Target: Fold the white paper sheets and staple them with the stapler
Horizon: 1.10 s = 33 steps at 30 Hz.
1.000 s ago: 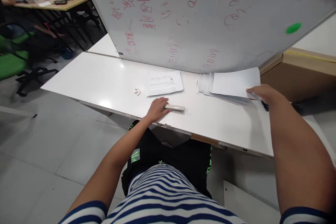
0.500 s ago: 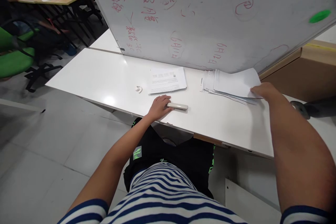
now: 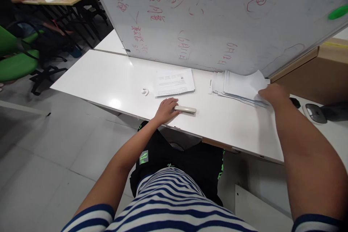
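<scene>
On the white table, my left hand (image 3: 166, 111) is closed round the left end of a cream stapler (image 3: 187, 109), which lies flat near the front edge. At the right, my right hand (image 3: 273, 94) grips the right corner of the upper sheets of a loose paper stack (image 3: 239, 84). That corner bends up, and the fingertips are partly hidden. Beyond the stapler lies a neater pile of printed sheets (image 3: 174, 82). A small white curved object (image 3: 145, 91) sits left of this pile; its kind is unclear.
A whiteboard (image 3: 212, 18) with red writing stands along the table's (image 3: 100, 79) back edge. A cardboard box (image 3: 307, 69) and a dark grey object (image 3: 315, 113) are at the right. Green chair (image 3: 19, 54) and a desk (image 3: 65, 0) with people stand at far left.
My right hand has bent the corner of the top sheets further up and back. My left hand stays on the stapler. The view has shifted slightly.
</scene>
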Each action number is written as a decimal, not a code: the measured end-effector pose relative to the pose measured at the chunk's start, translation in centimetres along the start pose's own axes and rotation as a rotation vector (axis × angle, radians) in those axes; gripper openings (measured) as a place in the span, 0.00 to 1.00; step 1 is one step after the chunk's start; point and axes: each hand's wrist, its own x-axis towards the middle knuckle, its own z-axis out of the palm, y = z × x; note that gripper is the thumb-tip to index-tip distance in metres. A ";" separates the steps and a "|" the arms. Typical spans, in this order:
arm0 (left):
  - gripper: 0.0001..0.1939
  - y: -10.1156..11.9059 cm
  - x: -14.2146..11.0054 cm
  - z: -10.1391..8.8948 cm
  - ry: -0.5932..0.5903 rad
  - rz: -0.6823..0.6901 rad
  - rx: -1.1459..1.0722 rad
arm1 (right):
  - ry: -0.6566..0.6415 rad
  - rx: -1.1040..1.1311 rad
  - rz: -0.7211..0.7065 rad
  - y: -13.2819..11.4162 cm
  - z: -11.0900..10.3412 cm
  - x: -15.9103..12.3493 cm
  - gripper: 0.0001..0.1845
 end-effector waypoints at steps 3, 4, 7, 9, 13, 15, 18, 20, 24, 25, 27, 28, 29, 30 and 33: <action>0.16 -0.1 0.0 0.0 0.001 0.002 0.001 | -0.119 0.025 0.096 -0.8 -0.1 -0.4 0.26; 0.16 -0.1 0.0 0.0 0.003 0.002 0.001 | -0.119 0.033 0.110 -1.0 0.1 -0.4 0.27; 0.17 0.0 -0.1 0.0 0.006 0.001 0.002 | -0.091 0.128 0.188 -1.4 1.0 -0.1 0.32; 0.16 0.0 -0.1 0.0 0.000 -0.001 0.003 | 0.020 0.235 0.247 -1.3 1.8 0.6 0.37; 0.16 0.0 -0.1 0.0 0.006 -0.006 0.000 | 0.249 0.255 0.282 -1.4 2.5 1.4 0.48; 0.16 -0.1 -0.2 0.1 0.017 0.000 -0.005 | 0.353 0.175 0.198 -2.3 2.2 0.5 0.46; 0.16 -0.2 -0.3 0.2 0.030 0.005 -0.014 | 0.537 0.144 -0.076 -5.8 1.1 -3.2 0.37; 0.16 -0.3 -0.3 0.3 0.031 0.009 -0.017 | 0.564 0.194 -0.371 -9.6 0.1 -6.6 0.32; 0.16 -0.3 -0.3 0.2 0.037 0.025 -0.016 | 0.337 0.247 -1.045 -18.1 -2.0 -12.8 0.26; 0.16 -0.3 -0.3 0.2 0.039 0.027 -0.012 | 0.273 0.251 -1.133 -20.0 -2.3 -13.8 0.27; 0.16 -0.3 -0.3 0.1 0.039 0.030 -0.005 | 0.210 0.215 -1.228 -23.1 -2.6 -15.1 0.27; 0.16 -0.2 -0.3 0.1 0.038 0.032 -0.004 | 0.199 0.182 -1.255 -24.3 -2.5 -15.4 0.28; 0.16 -0.2 -0.3 0.0 0.036 0.033 -0.003 | 0.195 0.145 -1.272 -25.3 -2.3 -15.5 0.28; 0.16 -0.2 -0.4 -0.1 0.034 0.032 -0.004 | 0.193 0.110 -1.284 -26.0 -1.9 -15.5 0.29; 0.15 -0.2 -0.5 -0.2 0.028 0.023 -0.009 | 0.175 0.034 -1.307 -27.2 -0.8 -15.5 0.26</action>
